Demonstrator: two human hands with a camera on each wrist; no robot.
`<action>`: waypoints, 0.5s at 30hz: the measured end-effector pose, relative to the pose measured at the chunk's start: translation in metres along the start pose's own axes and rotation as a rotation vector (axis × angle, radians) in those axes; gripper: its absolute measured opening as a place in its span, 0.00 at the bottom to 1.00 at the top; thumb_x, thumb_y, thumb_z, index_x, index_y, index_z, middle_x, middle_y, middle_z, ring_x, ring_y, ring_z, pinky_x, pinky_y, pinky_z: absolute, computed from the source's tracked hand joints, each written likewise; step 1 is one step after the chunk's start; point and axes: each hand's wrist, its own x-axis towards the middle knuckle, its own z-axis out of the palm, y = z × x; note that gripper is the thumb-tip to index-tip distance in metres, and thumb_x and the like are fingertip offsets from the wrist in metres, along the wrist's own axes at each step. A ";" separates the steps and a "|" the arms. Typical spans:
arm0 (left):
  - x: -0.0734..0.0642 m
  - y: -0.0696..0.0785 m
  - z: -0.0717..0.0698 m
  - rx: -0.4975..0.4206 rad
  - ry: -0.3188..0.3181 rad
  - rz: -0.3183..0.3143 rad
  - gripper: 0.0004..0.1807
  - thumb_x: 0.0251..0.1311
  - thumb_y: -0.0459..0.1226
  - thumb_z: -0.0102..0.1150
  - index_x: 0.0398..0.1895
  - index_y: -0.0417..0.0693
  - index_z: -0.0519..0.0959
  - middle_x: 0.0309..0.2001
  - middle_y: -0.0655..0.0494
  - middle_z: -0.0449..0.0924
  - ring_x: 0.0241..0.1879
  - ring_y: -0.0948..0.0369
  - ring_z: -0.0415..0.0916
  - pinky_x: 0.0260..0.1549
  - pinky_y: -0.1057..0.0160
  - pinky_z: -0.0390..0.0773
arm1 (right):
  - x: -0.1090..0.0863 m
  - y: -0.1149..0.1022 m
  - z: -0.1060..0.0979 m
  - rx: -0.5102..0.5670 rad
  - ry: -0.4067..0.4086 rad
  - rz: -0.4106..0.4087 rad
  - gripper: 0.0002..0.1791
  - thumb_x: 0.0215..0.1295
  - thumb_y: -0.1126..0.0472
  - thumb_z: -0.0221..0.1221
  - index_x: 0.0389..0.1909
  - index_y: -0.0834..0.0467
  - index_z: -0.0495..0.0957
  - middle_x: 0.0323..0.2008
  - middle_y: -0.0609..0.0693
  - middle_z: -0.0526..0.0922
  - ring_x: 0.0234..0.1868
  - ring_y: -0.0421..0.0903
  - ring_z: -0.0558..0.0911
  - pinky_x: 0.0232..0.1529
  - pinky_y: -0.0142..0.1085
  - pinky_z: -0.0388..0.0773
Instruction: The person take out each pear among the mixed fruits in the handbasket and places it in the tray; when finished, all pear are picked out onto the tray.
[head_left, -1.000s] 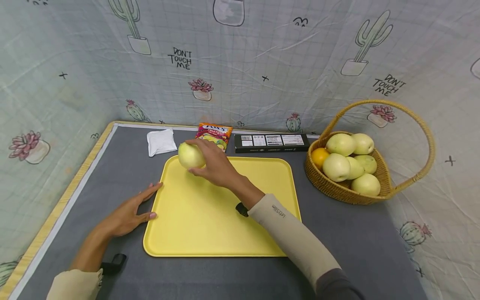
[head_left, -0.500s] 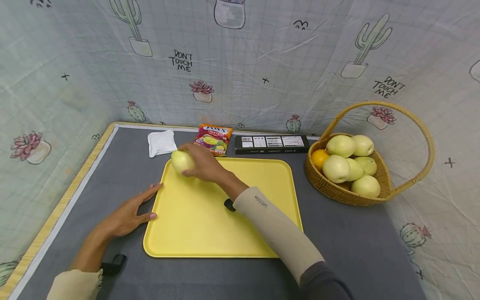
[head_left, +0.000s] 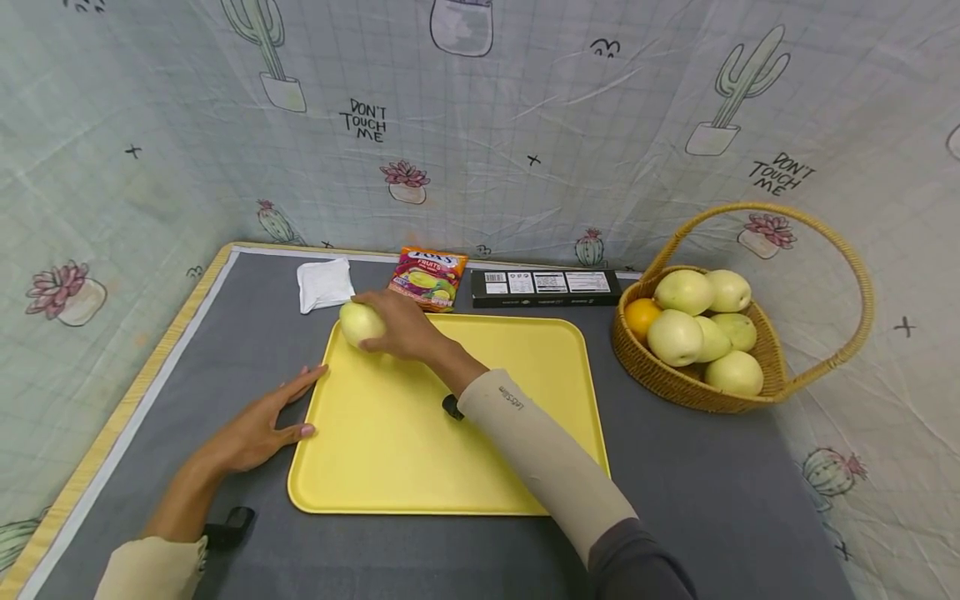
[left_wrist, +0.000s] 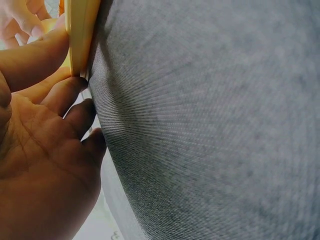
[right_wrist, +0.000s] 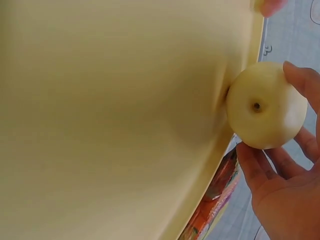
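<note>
A round, pale yellow-green pear (head_left: pixel 362 325) is at the far left corner of the yellow tray (head_left: pixel 450 433), gripped by my right hand (head_left: pixel 405 325). In the right wrist view the thumb and fingers curve round the pear (right_wrist: pixel 262 107), whose small dark dimple faces the camera; it sits right at the tray's rim. My left hand (head_left: pixel 251 429) rests at the tray's left edge, fingers and thumb spread, tips touching the rim. The left wrist view shows that hand (left_wrist: pixel 45 135) with its fingertips against the tray's side (left_wrist: pixel 81 40).
A wicker basket (head_left: pixel 667 383) with a tall handle stands right of the tray, holding several pears and an orange (head_left: pixel 642 317). Behind the tray lie a white packet (head_left: pixel 324 285), a candy bag (head_left: pixel 429 279) and a long black box (head_left: pixel 546 288). A patterned cloth hangs behind.
My right hand has carried the pear left and down into the tray's far left corner, uncovering more of the candy bag. The left hand has stayed at the tray's edge.
</note>
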 end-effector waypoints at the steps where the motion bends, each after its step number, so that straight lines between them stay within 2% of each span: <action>1: 0.000 0.000 0.000 -0.004 -0.002 0.001 0.49 0.66 0.39 0.71 0.86 0.47 0.55 0.84 0.32 0.52 0.82 0.27 0.44 0.74 0.32 0.56 | 0.000 0.000 0.000 -0.006 0.000 -0.001 0.41 0.65 0.51 0.75 0.77 0.52 0.71 0.71 0.49 0.79 0.70 0.48 0.77 0.73 0.42 0.72; 4: 0.000 0.000 0.000 0.003 0.002 0.000 0.49 0.66 0.38 0.71 0.86 0.47 0.55 0.84 0.33 0.52 0.82 0.27 0.44 0.74 0.33 0.57 | 0.000 0.000 -0.001 -0.017 0.002 -0.004 0.42 0.65 0.51 0.75 0.77 0.51 0.70 0.71 0.49 0.79 0.71 0.48 0.77 0.73 0.42 0.72; 7: 0.000 0.000 -0.001 -0.005 -0.003 -0.001 0.49 0.66 0.38 0.71 0.86 0.47 0.54 0.84 0.33 0.52 0.82 0.27 0.44 0.78 0.40 0.56 | 0.000 -0.001 -0.002 -0.022 0.012 -0.003 0.42 0.65 0.51 0.76 0.78 0.51 0.70 0.71 0.49 0.79 0.70 0.48 0.77 0.73 0.42 0.72; 8: 0.000 0.000 -0.001 -0.003 -0.002 -0.001 0.49 0.66 0.38 0.71 0.86 0.47 0.54 0.84 0.33 0.52 0.82 0.27 0.44 0.79 0.45 0.56 | 0.000 -0.001 -0.003 -0.024 0.017 0.001 0.42 0.64 0.50 0.76 0.78 0.51 0.70 0.71 0.49 0.80 0.70 0.48 0.77 0.73 0.41 0.72; 9: 0.000 0.001 -0.001 -0.009 -0.008 -0.001 0.49 0.67 0.38 0.70 0.86 0.48 0.54 0.84 0.33 0.51 0.82 0.27 0.43 0.79 0.43 0.55 | -0.001 -0.001 -0.003 -0.022 0.023 0.006 0.43 0.64 0.50 0.76 0.78 0.50 0.70 0.71 0.49 0.80 0.70 0.48 0.77 0.73 0.41 0.72; 11: 0.000 0.002 -0.001 -0.004 -0.011 -0.003 0.49 0.67 0.39 0.70 0.86 0.48 0.54 0.84 0.32 0.51 0.82 0.27 0.43 0.80 0.47 0.55 | -0.003 -0.002 -0.005 -0.017 0.039 0.016 0.43 0.64 0.49 0.76 0.78 0.49 0.70 0.70 0.49 0.80 0.70 0.48 0.76 0.73 0.41 0.72; 12: 0.000 0.002 -0.001 -0.003 -0.013 -0.002 0.49 0.67 0.39 0.70 0.86 0.47 0.54 0.84 0.32 0.51 0.82 0.27 0.43 0.79 0.42 0.55 | -0.004 -0.003 -0.005 -0.012 0.048 0.018 0.43 0.63 0.48 0.76 0.78 0.49 0.70 0.70 0.49 0.80 0.71 0.49 0.76 0.73 0.42 0.73; 15: 0.000 0.002 0.000 0.010 -0.014 -0.012 0.49 0.67 0.39 0.70 0.86 0.48 0.54 0.84 0.31 0.50 0.82 0.27 0.44 0.77 0.38 0.56 | -0.010 -0.005 -0.009 -0.006 0.078 0.021 0.43 0.63 0.47 0.76 0.77 0.48 0.71 0.71 0.49 0.78 0.73 0.49 0.75 0.74 0.43 0.72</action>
